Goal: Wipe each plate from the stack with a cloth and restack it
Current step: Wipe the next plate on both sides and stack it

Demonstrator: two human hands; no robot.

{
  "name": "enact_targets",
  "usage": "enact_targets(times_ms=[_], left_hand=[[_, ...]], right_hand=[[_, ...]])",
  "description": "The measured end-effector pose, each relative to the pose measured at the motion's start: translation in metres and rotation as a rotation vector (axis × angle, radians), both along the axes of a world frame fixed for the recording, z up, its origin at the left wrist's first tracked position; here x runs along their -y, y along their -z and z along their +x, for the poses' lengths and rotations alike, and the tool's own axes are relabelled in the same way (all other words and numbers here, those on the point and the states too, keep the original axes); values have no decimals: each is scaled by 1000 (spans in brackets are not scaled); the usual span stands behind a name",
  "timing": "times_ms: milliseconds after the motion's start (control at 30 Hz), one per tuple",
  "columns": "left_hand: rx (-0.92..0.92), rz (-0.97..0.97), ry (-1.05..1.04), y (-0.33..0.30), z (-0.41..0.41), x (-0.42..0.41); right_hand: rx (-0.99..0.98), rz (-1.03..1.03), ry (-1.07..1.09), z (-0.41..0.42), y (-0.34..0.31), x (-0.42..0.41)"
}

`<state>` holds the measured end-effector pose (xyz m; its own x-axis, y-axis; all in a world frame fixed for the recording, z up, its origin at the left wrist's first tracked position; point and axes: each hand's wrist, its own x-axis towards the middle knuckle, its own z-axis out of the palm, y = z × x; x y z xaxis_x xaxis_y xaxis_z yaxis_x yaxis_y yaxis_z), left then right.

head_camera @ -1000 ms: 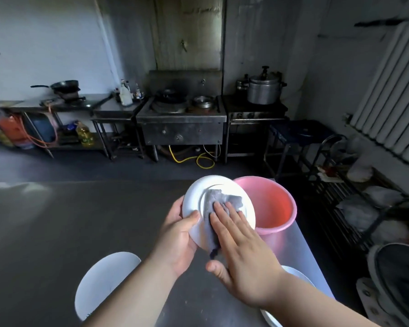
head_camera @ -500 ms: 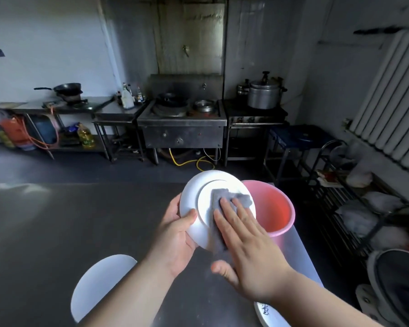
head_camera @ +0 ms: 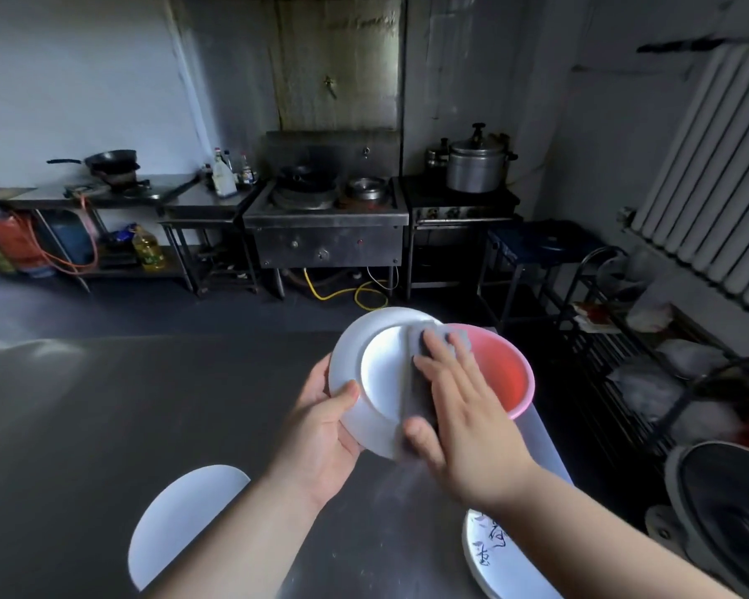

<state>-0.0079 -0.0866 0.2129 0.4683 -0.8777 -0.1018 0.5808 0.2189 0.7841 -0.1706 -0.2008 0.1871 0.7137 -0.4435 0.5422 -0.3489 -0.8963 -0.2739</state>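
A white plate (head_camera: 375, 373) is held tilted above the steel table, its face towards me. My left hand (head_camera: 321, 425) grips its lower left rim, thumb on the front. My right hand (head_camera: 463, 408) presses a grey cloth (head_camera: 416, 395) flat against the plate's right half, fingers straight and spread. A white plate (head_camera: 178, 516) lies on the table at the lower left, partly behind my left forearm. A plate with dark markings (head_camera: 489, 551) lies at the lower right under my right forearm.
A pink plastic basin (head_camera: 507, 378) stands on the steel table (head_camera: 104, 404) just behind the held plate. A wire rack (head_camera: 649, 382) and a fan (head_camera: 727, 520) stand to the right. Stoves and a pot line the far wall.
My right hand and the cloth slid from the plate's middle to its right side. The plate rose slightly and the view tilted.
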Motion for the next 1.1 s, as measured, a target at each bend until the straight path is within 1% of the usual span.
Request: enact_targets(times_ms=[67,133,200,267,333,400,500,567,600,700,767,800,867,933,1000,1067,1100], left_hand=[[-4,-17,0,-3,-1,0],[-7,-40,-25,-9,0,2],[-16,-53,-56,-12,3,5],[-38,-48,-78,-11,6,6],[-52,-30,-66,-9,5,4],[-39,-9,-28,-8,2,3],[-27,-22,-3,-8,1,3],[-32,-40,-15,-10,3,6],[-39,-45,-28,-11,4,7],[-70,-52,-68,-12,5,12],[-67,-44,-93,-10,5,13],[-63,-37,-94,-8,5,13],[-66,-32,-79,-8,4,13],[-73,-44,-59,-10,3,14],[-82,-68,-53,-15,3,18],[-90,-90,-58,-21,2,22],[-94,-100,-62,-24,-1,23]], right_hand=[[-12,25,46,5,-13,19],[-14,8,28,5,-12,21],[53,34,11,0,1,5],[149,143,7,-4,15,-15],[212,200,19,-5,15,-18],[222,208,33,-3,-4,1],[146,299,-29,4,-41,37],[129,290,-58,5,-45,44],[153,282,-47,5,-38,40],[281,314,24,2,-3,5],[303,347,3,1,17,-20],[296,329,-7,1,20,-24],[285,294,26,5,7,-9],[283,312,90,11,-18,15],[300,323,108,15,-35,32],[340,347,98,17,-32,24],[383,394,89,17,-23,12]])
